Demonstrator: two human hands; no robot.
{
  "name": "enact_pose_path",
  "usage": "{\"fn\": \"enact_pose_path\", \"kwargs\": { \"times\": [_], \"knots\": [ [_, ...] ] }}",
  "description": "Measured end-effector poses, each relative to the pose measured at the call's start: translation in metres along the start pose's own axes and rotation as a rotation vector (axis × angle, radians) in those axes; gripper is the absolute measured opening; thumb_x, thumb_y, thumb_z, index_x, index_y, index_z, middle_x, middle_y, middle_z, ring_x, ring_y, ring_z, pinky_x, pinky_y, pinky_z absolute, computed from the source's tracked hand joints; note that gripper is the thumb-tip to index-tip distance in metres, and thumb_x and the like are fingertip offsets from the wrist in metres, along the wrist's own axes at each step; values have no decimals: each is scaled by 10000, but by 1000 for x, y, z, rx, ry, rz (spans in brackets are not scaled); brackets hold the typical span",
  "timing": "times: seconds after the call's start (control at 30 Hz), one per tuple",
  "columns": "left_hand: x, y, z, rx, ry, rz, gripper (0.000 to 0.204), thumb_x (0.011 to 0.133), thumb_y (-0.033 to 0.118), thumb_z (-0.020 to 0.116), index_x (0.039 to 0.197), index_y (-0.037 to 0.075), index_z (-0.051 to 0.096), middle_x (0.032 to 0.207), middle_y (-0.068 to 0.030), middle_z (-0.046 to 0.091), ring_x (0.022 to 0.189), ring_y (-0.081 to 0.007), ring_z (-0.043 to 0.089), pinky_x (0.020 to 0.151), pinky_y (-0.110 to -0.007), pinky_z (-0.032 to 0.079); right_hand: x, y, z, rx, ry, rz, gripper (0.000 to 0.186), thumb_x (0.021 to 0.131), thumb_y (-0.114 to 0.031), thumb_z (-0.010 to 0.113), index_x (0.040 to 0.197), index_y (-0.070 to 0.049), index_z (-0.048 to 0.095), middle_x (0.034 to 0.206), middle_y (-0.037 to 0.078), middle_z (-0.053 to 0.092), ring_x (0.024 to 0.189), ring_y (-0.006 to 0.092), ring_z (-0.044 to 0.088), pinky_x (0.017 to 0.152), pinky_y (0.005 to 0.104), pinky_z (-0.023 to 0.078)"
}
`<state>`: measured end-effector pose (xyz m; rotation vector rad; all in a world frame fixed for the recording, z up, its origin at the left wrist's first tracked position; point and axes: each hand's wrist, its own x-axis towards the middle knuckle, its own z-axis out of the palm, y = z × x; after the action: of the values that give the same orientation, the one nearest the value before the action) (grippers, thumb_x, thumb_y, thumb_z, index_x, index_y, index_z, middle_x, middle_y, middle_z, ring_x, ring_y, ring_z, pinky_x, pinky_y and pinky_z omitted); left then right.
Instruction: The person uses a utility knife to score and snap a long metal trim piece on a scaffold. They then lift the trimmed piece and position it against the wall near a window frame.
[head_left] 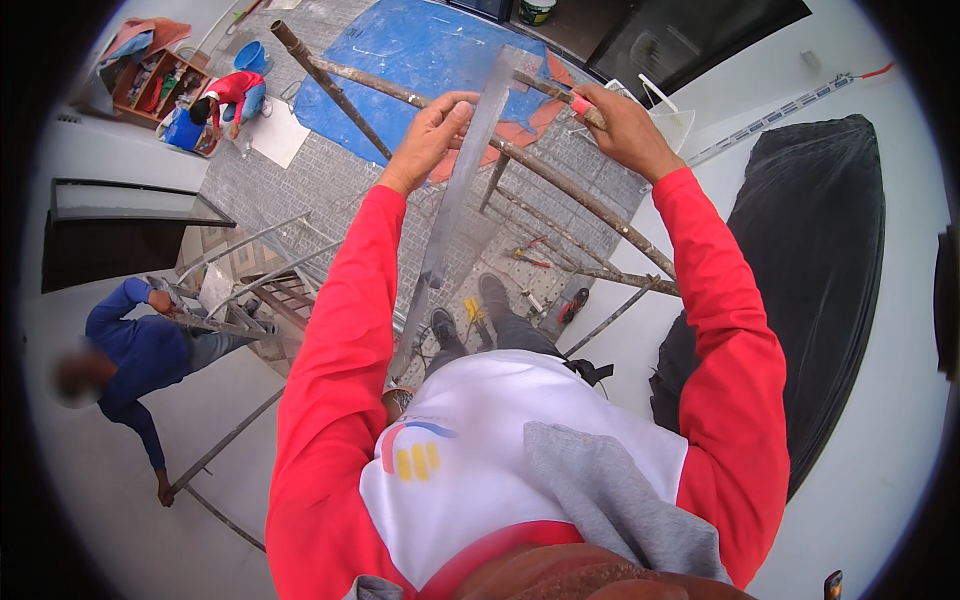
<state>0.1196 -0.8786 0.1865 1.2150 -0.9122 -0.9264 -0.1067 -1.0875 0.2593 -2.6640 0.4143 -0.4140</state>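
My left hand point(437, 138) is raised ahead of me, its fingers curled at the edge of a long grey straightedge point(458, 190). The straightedge slants from beyond that hand down toward my waist, and its upper end is slightly blurred. My right hand point(628, 132) is closed around a stained brown rod point(548, 86) with a pinkish-red patch by the thumb. The rod's far end reaches the top of the straightedge; whether the two are joined I cannot tell. Just beneath both hands runs a rusty scaffold pipe point(560, 182).
Scaffold bars surround my legs, above a paved floor with hand tools point(530, 255). A blue tarp point(400, 60) lies ahead. At left, a person in blue point(150, 345) grips a frame; another in red point(235, 95) crouches by a bucket point(252, 57). A black-covered panel point(815, 260) stands right.
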Motion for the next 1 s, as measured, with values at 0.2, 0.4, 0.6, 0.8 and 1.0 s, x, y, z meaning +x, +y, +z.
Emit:
{"fn": "enact_pose_path", "kwargs": {
  "times": [0.2,0.4,0.6,0.8,1.0],
  "knots": [
    [-132,-75,-4,-45,-154,-362,454,1093,401,458,1317,21,569,1027,-79,682,971,-171,695,859,-292,533,-13,4,-4,23,76,1,252,1028,-298,598,1156,-85,636,1031,172,691,968,393,664,834,451,514],
    [-149,-98,10,-44,108,-430,380,1091,362,482,1123,23,651,786,-19,613,679,-105,616,649,-253,520,-24,14,0,51,-91,100,394,945,-264,721,1277,-79,620,1095,160,700,1012,377,662,892,428,510],
    [-151,-90,-9,64,328,-380,381,1079,378,509,1089,35,676,757,-5,604,638,-81,597,590,-239,494,-125,34,43,490,-295,470,391,954,-269,720,1271,-58,631,1099,92,697,970,236,653,889,357,508],
    [-162,-83,-27,51,417,-371,341,1080,342,521,1099,33,665,772,-3,596,637,-69,564,597,-225,480,-295,28,62,980,660,914,275,994,-129,657,1237,-23,584,1100,99,674,995,185,666,878,324,533],
    [-164,-77,-29,54,422,-384,328,1088,358,506,1090,57,638,794,8,588,666,-65,568,618,-218,447,-376,75,-59,333,1455,836,344,988,-51,597,1307,-30,469,1201,124,661,933,160,649,688,266,537]
  ]
}}
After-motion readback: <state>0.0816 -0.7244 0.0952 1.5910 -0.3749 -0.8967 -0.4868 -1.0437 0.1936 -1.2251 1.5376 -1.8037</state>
